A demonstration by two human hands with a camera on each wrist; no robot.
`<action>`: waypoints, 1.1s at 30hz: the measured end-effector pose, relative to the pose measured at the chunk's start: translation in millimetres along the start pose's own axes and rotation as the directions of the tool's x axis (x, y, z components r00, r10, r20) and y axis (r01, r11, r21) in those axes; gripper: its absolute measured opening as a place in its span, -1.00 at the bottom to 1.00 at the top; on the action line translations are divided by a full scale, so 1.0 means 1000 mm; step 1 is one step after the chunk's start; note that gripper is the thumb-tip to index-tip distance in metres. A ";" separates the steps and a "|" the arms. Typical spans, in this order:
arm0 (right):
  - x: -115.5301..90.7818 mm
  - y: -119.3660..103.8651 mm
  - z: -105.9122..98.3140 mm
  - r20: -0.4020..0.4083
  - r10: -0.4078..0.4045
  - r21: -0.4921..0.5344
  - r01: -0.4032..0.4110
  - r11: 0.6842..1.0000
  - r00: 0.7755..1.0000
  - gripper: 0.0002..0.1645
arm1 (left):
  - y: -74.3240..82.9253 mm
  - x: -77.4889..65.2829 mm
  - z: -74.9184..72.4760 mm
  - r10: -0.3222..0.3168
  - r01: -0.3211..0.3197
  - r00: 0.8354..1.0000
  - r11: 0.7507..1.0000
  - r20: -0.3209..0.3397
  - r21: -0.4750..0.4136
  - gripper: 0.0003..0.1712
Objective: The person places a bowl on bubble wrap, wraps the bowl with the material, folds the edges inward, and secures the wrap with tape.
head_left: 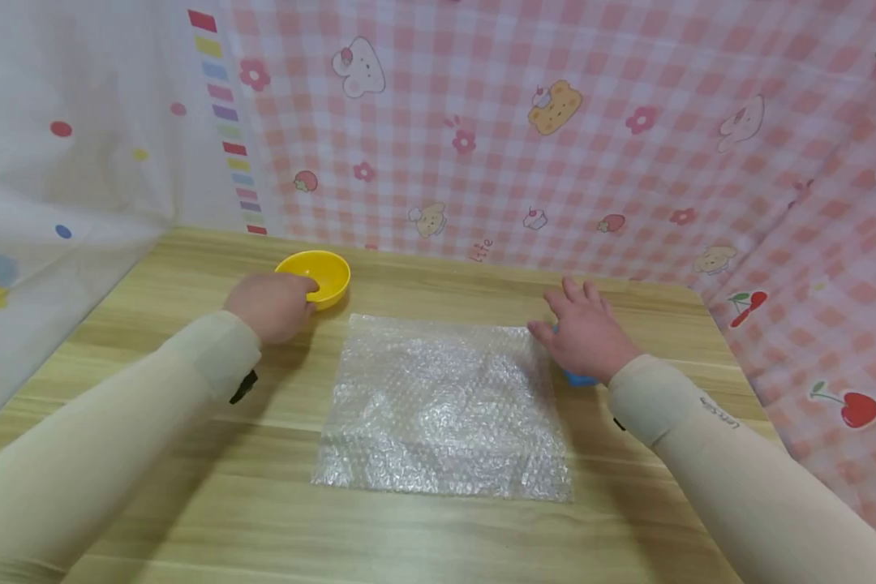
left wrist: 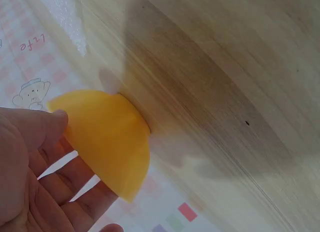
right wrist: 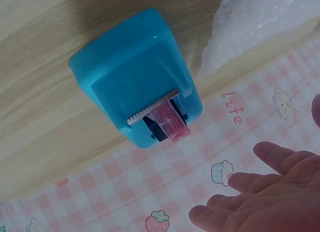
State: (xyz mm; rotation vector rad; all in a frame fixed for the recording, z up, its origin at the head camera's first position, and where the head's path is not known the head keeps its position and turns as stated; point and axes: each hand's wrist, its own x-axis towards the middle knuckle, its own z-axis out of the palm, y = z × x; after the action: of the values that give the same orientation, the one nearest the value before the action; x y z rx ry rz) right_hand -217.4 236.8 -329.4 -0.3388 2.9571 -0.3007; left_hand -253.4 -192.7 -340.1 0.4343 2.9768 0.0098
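Observation:
At the back left of the table, my left hand (head_left: 272,307) pinches the near-left rim of a yellow bowl (head_left: 333,274). The left wrist view shows the thumb and fingers at the edge of that bowl (left wrist: 110,137), whose base is at the tabletop. My right hand (head_left: 590,332) hovers with spread fingers over a blue tape dispenser (head_left: 581,379), mostly hidden by it in the head view. Seen from the right wrist, the dispenser (right wrist: 135,67) has a serrated cutter and a pink, clear piece at one end. The fingers are apart from it.
A sheet of bubble wrap (head_left: 445,405) lies flat on the wooden table (head_left: 380,535) between the hands. Behind the table hangs a pink checked cloth (head_left: 423,105), with a white dotted sheet (head_left: 66,178) to the left and more checked cloth to the right.

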 end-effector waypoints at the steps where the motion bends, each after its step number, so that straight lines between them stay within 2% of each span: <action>1: 0.000 0.000 0.000 0.001 -0.001 -0.001 0.001 1.000 1.000 -0.20 | 0.000 0.001 0.001 0.002 -0.002 1.000 1.000 -0.001 0.002 -0.57; 13: -0.002 0.004 0.005 0.012 -0.002 -0.015 0.002 1.000 1.000 -0.18 | -0.004 0.009 0.013 0.029 -0.029 1.000 1.000 -0.009 -0.005 -0.68; 21: -0.004 0.000 0.008 0.014 -0.037 -0.057 0.038 0.998 0.999 -0.19 | -0.001 0.007 0.015 0.055 -0.054 0.998 0.998 -0.030 0.013 -0.72; 33: -0.007 -0.005 0.009 0.025 -0.065 -0.062 0.067 0.996 0.998 -0.21 | 0.001 0.003 0.015 0.065 -0.062 0.991 0.998 -0.120 0.025 -0.80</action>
State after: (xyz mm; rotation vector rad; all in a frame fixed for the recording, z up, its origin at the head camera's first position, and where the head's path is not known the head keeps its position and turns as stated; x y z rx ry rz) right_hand -208.4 231.5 -336.6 -0.4457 2.9423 -0.2101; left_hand -254.4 -190.8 -355.0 0.5503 3.0826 0.0107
